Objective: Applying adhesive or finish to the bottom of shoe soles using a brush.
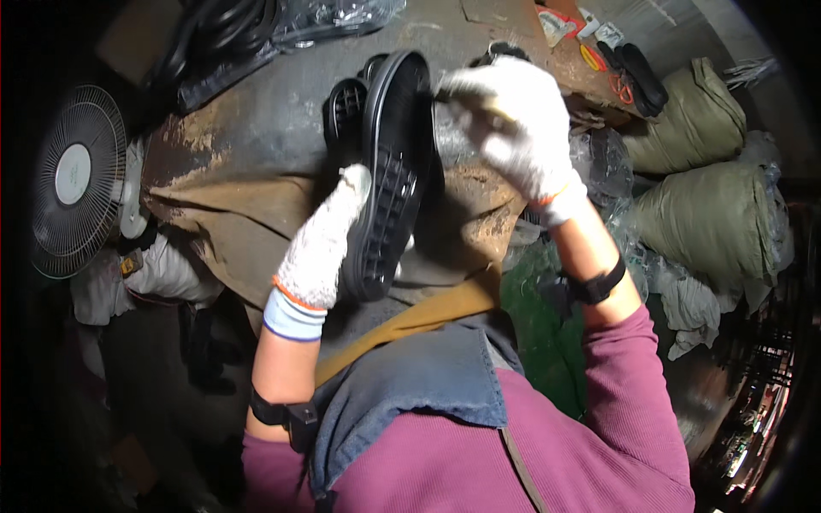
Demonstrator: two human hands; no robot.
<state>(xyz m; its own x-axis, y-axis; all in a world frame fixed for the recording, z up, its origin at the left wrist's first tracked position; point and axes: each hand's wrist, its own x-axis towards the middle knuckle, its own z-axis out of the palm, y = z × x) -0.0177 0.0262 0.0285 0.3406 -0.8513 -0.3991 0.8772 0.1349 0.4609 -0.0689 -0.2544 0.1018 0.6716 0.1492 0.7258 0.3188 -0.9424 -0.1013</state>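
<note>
The shoe sole is black and long, with round ends and a raised rim along its edge. In its lower half there is a grid of small ribs; the upper half looks dark and more plain. It is held tilted in front of the person, over the near part of the table, with one end pointing away from the body.

The left hand, in a white knitted glove, has its grip closed on the sole: the thumb lies on the left edge, and small parts of the fingertips show at the right side. The right hand, also gloved, is raised just beside the upper right edge. Its fingers are bent and blurred, so I cannot tell how wide this grip is, or whether it holds something.

Behind the sole, other black soles are partly covered by it. A dark object behind the right hand is mostly hidden. At the top, black items in clear plastic are cut off by the dark border.
</note>
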